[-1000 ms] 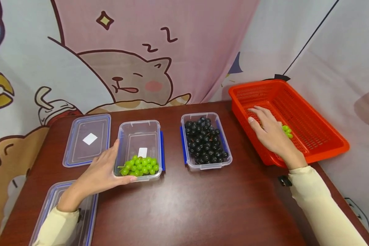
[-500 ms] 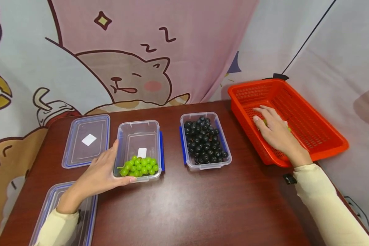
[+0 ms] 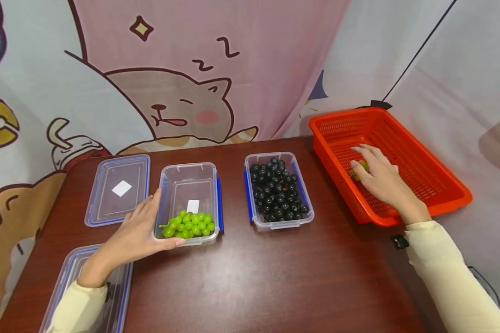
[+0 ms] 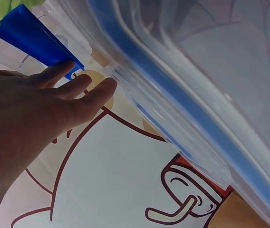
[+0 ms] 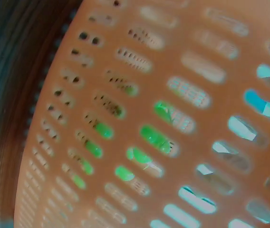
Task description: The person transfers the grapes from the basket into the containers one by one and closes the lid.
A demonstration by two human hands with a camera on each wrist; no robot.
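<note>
A clear plastic container (image 3: pixel 186 187) with a bunch of green grapes (image 3: pixel 189 225) at its near end stands left of centre. My left hand (image 3: pixel 136 231) holds its near left corner, fingers along the left wall and thumb across the front. In the left wrist view, the fingers of that hand (image 4: pixel 54 99) lie beside a blue latch flap (image 4: pixel 33 38). My right hand (image 3: pixel 383 178) reaches into the orange basket (image 3: pixel 435 175), over more green grapes (image 3: pixel 359 169). Thumb and fingers are spread apart; the palm hides part of the bunch. Through basket slots, the right wrist view shows green grapes (image 5: pixel 156 137).
A second clear container (image 3: pixel 248 166) full of black grapes (image 3: pixel 277 189) stands between the first one and the basket. Two clear lids lie at the left: the far lid (image 3: pixel 117 190) and the near lid (image 3: pixel 122 296). A cartoon curtain (image 3: pixel 275 69) hangs behind the table (image 3: pixel 266 282).
My right hand has shifted a little to the right and nearer over the basket's grapes, uncovering some on the left and covering those on the right. The left hand stays on its container.
</note>
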